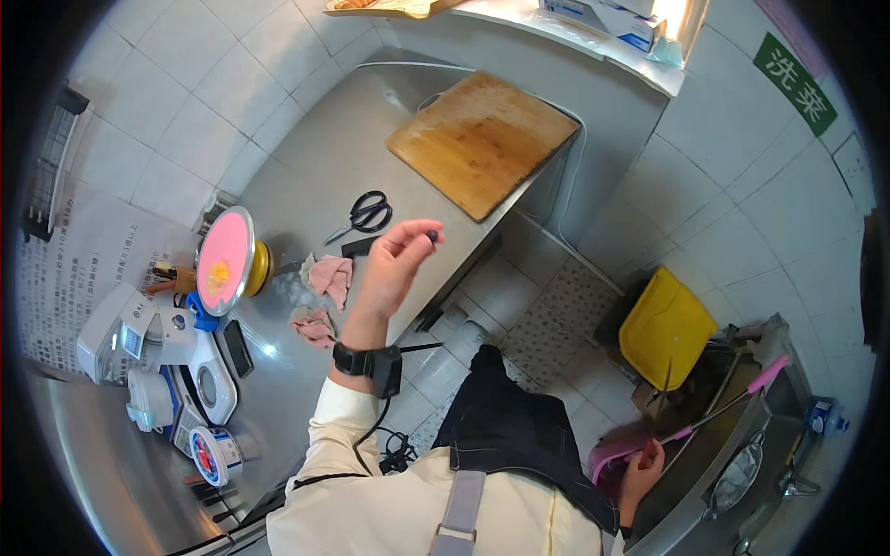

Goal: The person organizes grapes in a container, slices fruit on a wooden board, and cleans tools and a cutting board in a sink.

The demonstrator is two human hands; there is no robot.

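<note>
Item, left hand: raised over the edge of the metal counter, thumb and fingertips pinched together on a small dark object, too small for me to identify; black strap device at the wrist.

Item, right hand: low, on the opposite side, fingers bent in around a small red item, kind unclear from where I stand; a pink container just beside it.

Item, scissors: black-handled, lying on the counter near the left hand.

Item, cutting board: wooden, stained darker in places, at the counter's far end.

Item, two pink cloths: crumpled, near the left forearm.

Item, round pink disc: tilted, a yellow patch on its face.

Item, phone: dark, flat, beside a white appliance.

Item, tub: white, with a red-and-blue lid, near the lower left.

Item, yellow panel: leaning, near the sink.

Item, metal strainer: along the sink's rim.
</note>
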